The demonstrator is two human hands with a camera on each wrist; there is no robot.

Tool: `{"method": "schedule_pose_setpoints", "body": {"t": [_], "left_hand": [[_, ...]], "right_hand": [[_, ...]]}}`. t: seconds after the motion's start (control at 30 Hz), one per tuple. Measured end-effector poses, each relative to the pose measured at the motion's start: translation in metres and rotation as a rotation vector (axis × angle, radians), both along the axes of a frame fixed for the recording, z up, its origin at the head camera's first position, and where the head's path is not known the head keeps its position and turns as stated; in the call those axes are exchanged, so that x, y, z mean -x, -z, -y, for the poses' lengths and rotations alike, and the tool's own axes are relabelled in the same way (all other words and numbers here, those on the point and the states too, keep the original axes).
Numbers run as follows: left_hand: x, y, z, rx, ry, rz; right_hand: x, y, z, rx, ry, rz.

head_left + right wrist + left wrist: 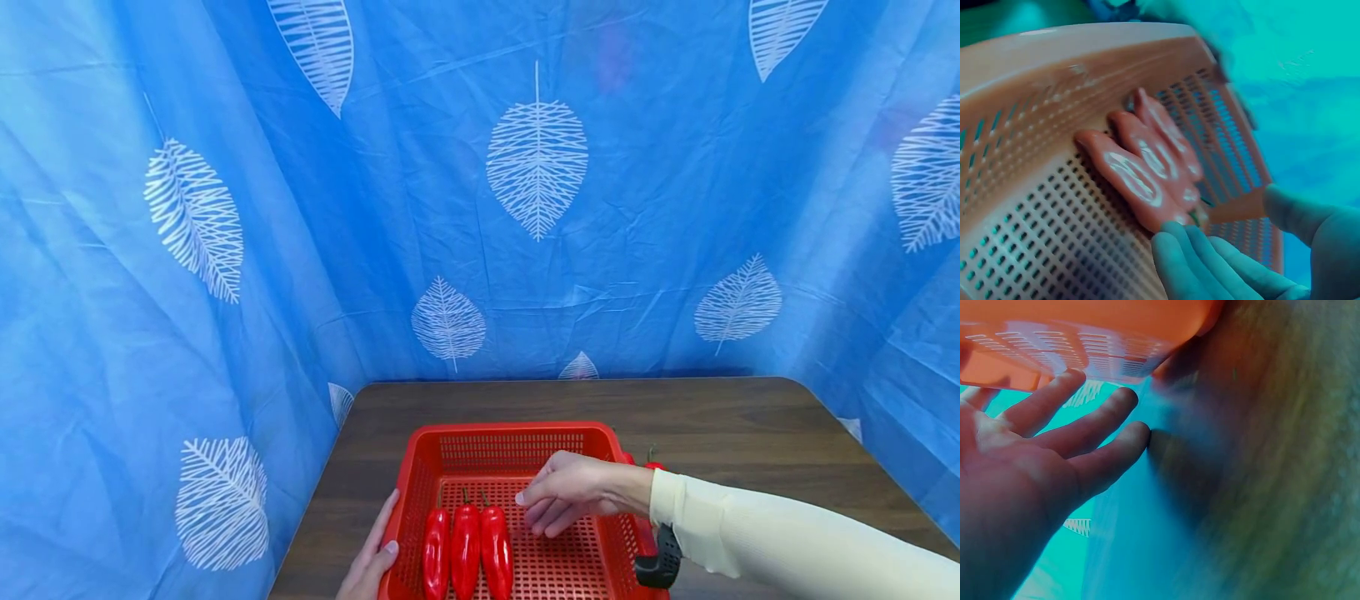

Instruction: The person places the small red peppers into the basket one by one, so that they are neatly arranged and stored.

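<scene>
Before blue curtains (pixel 390 200) printed with white leaf skeletons, a dark wood-grain table (pixel 720 417) with rounded far corners bears a red perforated plastic basket (pixel 510 428). Three glossy red chili peppers (pixel 466 546) lie side by side on its floor, toward the left wall. Near them, the right hand (pixel 566 492) hovers, grasping nothing, fingers loosely bent. The left hand (pixel 370 552), unclenched, rests straight-fingered against the basket's left side.
</scene>
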State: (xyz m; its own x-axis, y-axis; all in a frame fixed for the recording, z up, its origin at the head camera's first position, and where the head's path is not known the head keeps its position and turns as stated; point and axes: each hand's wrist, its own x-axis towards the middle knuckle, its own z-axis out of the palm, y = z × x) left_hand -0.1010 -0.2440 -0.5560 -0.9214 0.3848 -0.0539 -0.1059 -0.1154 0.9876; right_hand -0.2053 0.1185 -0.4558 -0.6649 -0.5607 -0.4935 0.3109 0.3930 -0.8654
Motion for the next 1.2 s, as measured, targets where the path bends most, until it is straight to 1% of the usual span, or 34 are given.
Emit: {"method": "schedule_pose_setpoints", "body": {"t": [0.2,0.4,0.53,0.7,0.8,1.07,1.2], "left_hand": [[-0.002,-0.001,-0.001,-0.011,-0.006,0.027],[-0.001,-0.001,-0.001,-0.016,0.006,0.006],[-0.002,-0.002,-0.001,-0.018,0.009,0.002],[-0.002,-0.001,0.000,-0.020,0.017,0.001],[0.000,-0.001,0.000,-0.027,0.026,0.006],[0.004,-0.003,0.002,-0.043,0.042,0.001],[0.006,-0.003,0.003,-0.046,0.043,0.001]], "right_hand": [[0.002,-0.018,-0.025,0.053,0.035,-0.008],[0.002,-0.035,-0.057,0.106,0.063,0.001],[0.001,-0.041,-0.079,0.121,0.083,0.009],[-0.002,-0.040,-0.109,0.135,0.107,0.017],[-0.001,-0.038,-0.131,0.151,0.119,0.023],[0.005,-0.026,-0.188,0.226,0.143,0.048],[0.008,-0.020,-0.212,0.230,0.165,0.061]]}}
